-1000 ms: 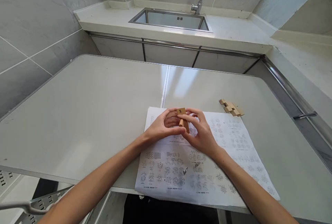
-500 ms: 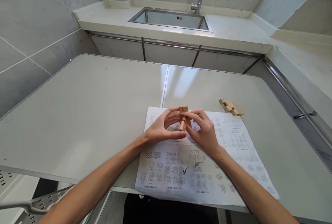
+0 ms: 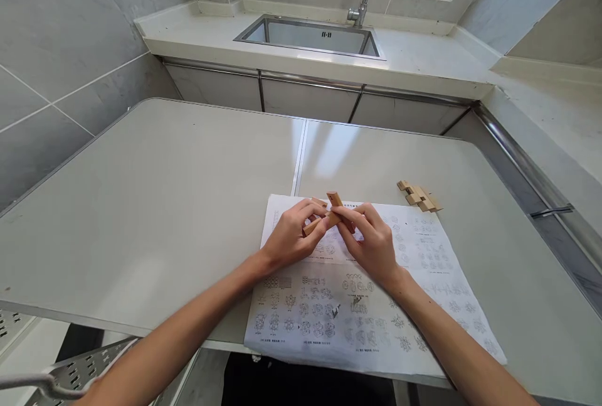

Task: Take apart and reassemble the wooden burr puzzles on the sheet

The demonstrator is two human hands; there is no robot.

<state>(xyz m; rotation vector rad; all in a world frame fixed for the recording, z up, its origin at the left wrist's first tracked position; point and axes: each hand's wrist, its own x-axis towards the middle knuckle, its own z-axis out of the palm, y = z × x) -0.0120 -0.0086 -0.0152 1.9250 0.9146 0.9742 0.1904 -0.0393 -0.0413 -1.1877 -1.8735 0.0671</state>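
Observation:
Several light wooden pieces point(image 3: 335, 200) are held together above a printed sheet point(image 3: 324, 274). My left hand point(image 3: 294, 230) has its fingers closed round a piece on the left side, which slants down toward the palm. My right hand point(image 3: 369, 236) pinches the pieces from the right, where one stick tilts up and away with a small mark near its end. The fingers hide where the pieces meet. The sheet shows rows of small line drawings.
A small group of wooden pieces point(image 3: 420, 196) lies on the white table point(image 3: 141, 205) at the sheet's upper right corner. Beyond the table are a counter point(image 3: 423, 58) with a sink point(image 3: 310, 36) and a faucet point(image 3: 358, 14). A metal rack point(image 3: 78, 368) stands at the lower left.
My left hand's fingers have closed in on the wood. The pieces have turned, so one now slants to the left and the numbered end faces differently.

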